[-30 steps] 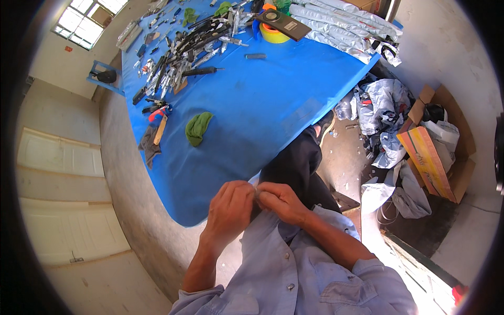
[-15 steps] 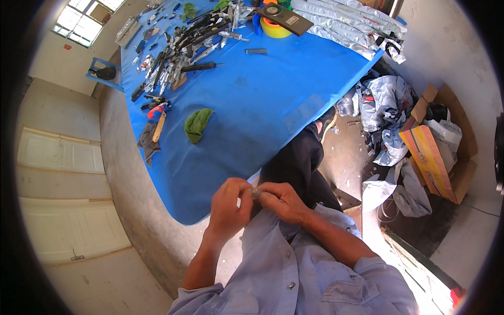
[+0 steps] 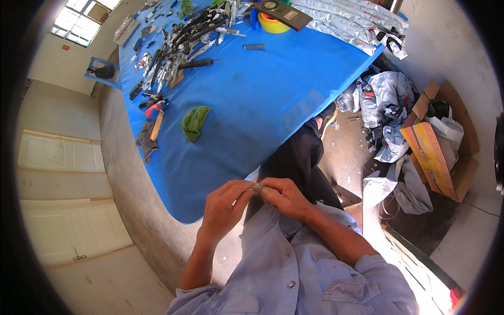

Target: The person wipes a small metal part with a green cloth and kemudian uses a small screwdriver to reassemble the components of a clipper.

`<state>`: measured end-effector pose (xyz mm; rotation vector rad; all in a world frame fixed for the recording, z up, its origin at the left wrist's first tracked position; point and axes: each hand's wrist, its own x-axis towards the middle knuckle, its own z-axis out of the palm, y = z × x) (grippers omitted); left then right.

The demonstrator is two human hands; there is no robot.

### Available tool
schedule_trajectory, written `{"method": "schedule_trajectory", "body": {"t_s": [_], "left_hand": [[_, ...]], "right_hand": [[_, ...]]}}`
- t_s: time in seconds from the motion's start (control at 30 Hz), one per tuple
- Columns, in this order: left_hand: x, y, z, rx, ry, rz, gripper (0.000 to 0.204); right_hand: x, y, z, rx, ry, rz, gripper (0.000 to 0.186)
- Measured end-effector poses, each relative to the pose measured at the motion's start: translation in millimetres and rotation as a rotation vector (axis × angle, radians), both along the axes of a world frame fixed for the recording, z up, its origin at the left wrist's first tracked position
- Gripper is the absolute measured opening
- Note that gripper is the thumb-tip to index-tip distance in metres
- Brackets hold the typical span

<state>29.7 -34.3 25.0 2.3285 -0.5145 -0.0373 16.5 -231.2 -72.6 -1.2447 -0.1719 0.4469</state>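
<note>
Above my lap, just off the near edge of the blue-covered table [image 3: 231,105], both hands meet at a small greyish piece [image 3: 256,189]. My left hand [image 3: 226,205] pinches one side of it between thumb and fingers. From the other side my right hand [image 3: 285,198] grips it, with the fingers curled in. Most of the piece is covered by the fingertips, so its kind cannot be made out. A crumpled green cloth [image 3: 195,124] lies on the table beyond my hands.
Black and silvery tools [image 3: 194,37] are heaped at the far left of the table. Yellow tape [image 3: 273,24] sits under a dark flat box [image 3: 286,14], beside silvery packages [image 3: 341,23]. An open carton [image 3: 462,152] and plastic bags [image 3: 388,105] stand on the floor at right.
My left hand's fingers have straightened and shifted slightly at the small piece. My right hand stays about where it was. The view has tilted a little.
</note>
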Motion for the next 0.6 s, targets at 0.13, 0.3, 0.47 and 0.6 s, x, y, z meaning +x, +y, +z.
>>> {"method": "schedule_trajectory", "body": {"t_s": [0.13, 0.3, 0.47, 0.6], "left_hand": [[2.0, 3.5, -2.2, -0.033, 0.060, -0.013, 0.011], [2.1, 6.9, -6.1, -0.037, 0.084, -0.017, 0.008], [1.0, 5.0, -11.3, 0.035, -0.034, -0.044, 0.009], [0.2, 4.6, -12.1, 0.113, -0.081, -0.057, 0.012]], "right_hand": [[1.2, -1.5, 0.3, 0.019, 0.021, 0.033, 0.025], [2.5, -1.3, -0.9, 0.015, 0.024, 0.071, 0.026], [4.2, -1.4, -0.8, 0.011, 0.037, 0.095, 0.026], [3.9, -0.5, 2.4, 0.015, 0.021, 0.082, 0.026]]}}
